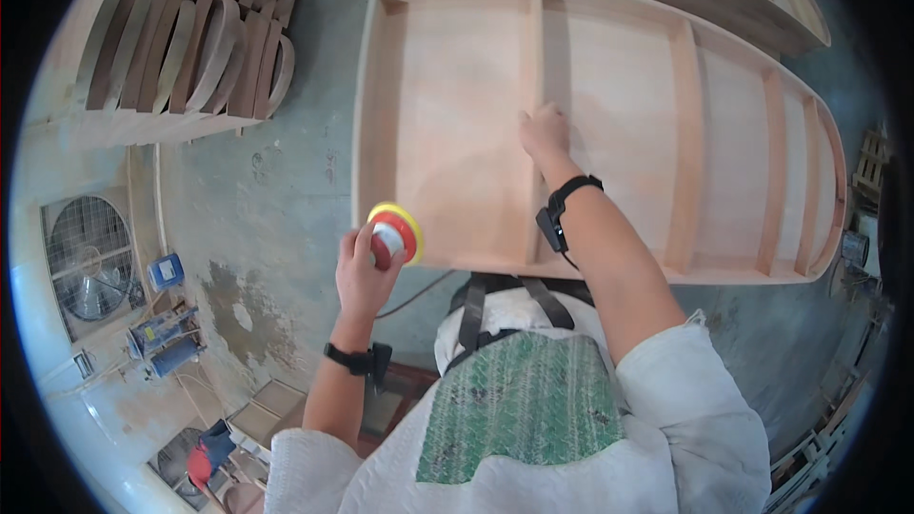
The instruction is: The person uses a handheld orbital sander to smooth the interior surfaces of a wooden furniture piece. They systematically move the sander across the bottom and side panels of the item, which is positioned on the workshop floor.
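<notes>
Workshop floor (305, 200): grey-green, worn, with a darker blotch toward the lower left. On it, largest item in view, lies a long pale wooden unit (379, 105), open side up, straight at its left end and rounded at its right. Cross dividers split it into five compartments; the two widest lie to the left, the others narrow toward the rounded end. Each shows a pale panel as its bottom, with soft shadows across the wider ones.

Upper right: a second wooden unit (728, 0), partly cut off by the lens rim. Upper left: a stack of curved wooden parts (171, 52), packed side by side. Left side: a large caged fan (90, 257) with a blue jug (166, 271) near it. Lower left: a co-worker in red (202, 464), small and indistinct.

Right hand (546, 130) — over the first inner divider (530, 48), fingers loosely curled; whether they grip or merely rest there cannot be told. Left hand (367, 271) — fingers bent around a round hand tool (393, 236), red-bodied with a yellow rim, held tilted at the unit's near left corner; contact with the wood cannot be confirmed.
</notes>
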{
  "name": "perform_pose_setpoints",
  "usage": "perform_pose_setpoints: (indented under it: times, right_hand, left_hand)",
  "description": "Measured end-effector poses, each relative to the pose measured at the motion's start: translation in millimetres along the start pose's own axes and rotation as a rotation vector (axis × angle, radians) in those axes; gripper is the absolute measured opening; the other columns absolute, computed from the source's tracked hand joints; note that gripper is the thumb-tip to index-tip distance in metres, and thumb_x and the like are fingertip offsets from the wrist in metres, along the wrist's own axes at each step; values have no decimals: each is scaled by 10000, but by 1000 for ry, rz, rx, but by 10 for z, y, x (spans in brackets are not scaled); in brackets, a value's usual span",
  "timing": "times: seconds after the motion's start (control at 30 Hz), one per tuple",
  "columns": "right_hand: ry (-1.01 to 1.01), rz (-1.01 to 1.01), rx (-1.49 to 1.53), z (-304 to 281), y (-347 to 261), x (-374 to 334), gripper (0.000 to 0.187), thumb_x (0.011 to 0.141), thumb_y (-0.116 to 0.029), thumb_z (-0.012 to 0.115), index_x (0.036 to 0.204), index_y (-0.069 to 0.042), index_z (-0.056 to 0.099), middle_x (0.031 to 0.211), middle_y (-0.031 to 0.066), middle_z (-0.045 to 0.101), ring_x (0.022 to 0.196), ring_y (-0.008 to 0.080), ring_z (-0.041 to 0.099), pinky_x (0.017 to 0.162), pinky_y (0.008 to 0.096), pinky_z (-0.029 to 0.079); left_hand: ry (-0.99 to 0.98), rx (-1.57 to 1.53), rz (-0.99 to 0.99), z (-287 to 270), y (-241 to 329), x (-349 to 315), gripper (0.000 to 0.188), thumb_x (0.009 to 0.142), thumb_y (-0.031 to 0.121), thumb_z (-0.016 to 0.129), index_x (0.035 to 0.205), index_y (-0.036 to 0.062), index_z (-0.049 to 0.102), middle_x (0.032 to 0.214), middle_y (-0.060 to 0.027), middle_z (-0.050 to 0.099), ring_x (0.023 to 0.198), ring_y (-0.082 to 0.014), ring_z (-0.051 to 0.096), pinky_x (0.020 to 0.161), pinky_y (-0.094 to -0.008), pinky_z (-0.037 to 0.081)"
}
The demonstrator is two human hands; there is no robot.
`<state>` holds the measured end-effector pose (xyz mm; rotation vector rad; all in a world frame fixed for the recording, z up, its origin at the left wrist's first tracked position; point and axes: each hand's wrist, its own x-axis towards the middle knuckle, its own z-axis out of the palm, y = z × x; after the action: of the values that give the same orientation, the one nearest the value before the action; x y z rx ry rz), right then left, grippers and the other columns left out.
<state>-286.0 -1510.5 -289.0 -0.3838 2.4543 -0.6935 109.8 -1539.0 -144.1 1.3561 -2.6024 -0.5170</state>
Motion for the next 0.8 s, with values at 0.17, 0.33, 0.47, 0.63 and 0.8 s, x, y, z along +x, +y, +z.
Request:
perform_pose_setpoints:
  times: [0.17,0.33,0.47,0.63,0.8]
  right_hand:
    - [-155,-315,-221,-932,751,-49,628,994,-411,704,1437,28,628,1507,263,611,1432,450,560,1184,579,464]
    - [424,-340,-529,-2200,1970,476,541,973,-314,727,1404,-4,621,1435,202,619,1393,405,567,1159,552,466]
    - [315,-11,-264,-2638,2559,737,485,1021,-310,690,1376,8,601,1437,211,641,1372,436,617,1105,534,541]
    - [185,46,-258,-2579,2634,875,479,1041,-352,659,1343,14,593,1354,264,712,1221,461,724,1022,551,590]
    - [188,23,-281,-2498,2624,890,453,1099,-415,583,1326,-23,585,1296,253,731,1188,467,734,988,569,601]
  left_hand:
    - [-84,17,116,611,1503,-78,667,855,283,918,1432,103,636,1306,-194,646,1116,-420,713,888,-504,625]
    - [-165,177,225,1151,2569,-127,620,904,280,874,1446,118,619,1296,-231,617,1069,-468,711,846,-519,629]
    - [-207,270,73,1451,3034,-244,583,944,304,830,1441,119,587,1310,-242,599,1022,-476,709,808,-535,625]
    - [-140,105,-121,1440,2950,-177,582,950,324,817,1434,103,582,1290,-258,605,1017,-489,714,804,-547,625]
    - [-111,-314,-195,1585,1975,-80,505,989,295,791,1399,88,581,1213,-162,646,982,-319,726,792,-471,639]
